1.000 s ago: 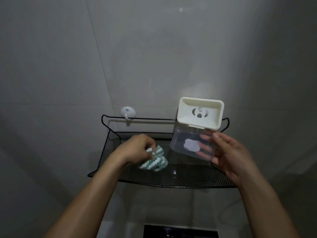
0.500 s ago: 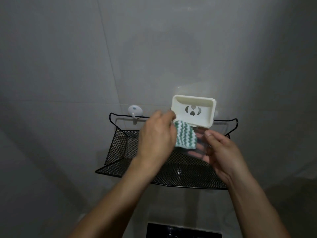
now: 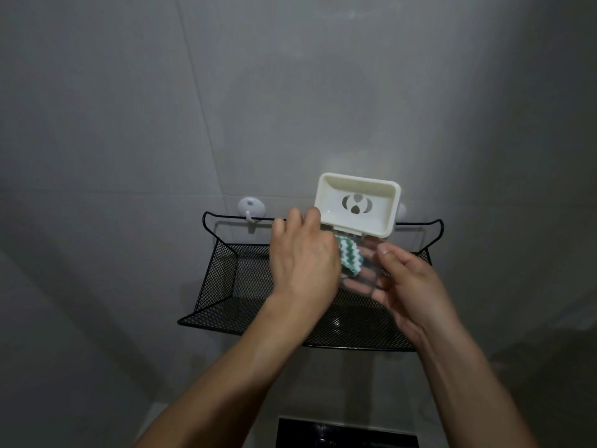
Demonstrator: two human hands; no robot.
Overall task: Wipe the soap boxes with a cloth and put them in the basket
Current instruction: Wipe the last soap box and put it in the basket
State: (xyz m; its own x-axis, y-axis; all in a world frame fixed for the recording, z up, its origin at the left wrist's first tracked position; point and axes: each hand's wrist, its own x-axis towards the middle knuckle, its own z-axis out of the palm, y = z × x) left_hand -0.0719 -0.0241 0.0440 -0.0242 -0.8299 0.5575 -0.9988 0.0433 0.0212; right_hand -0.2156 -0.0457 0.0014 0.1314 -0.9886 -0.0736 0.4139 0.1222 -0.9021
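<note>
left hand grips green-white cloth, pressing on clear lid | right hand fingers curled, holding soap box open above black mesh basket | wall hook behind

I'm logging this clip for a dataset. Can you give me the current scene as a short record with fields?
place: grey tiled wall
basket: black mesh basket hung on white hook
soap box: cream tray, clear lid
left hand: presses green-white cloth on the clear lid
right hand: holds the box
stage: wiping, box not yet in basket
</note>
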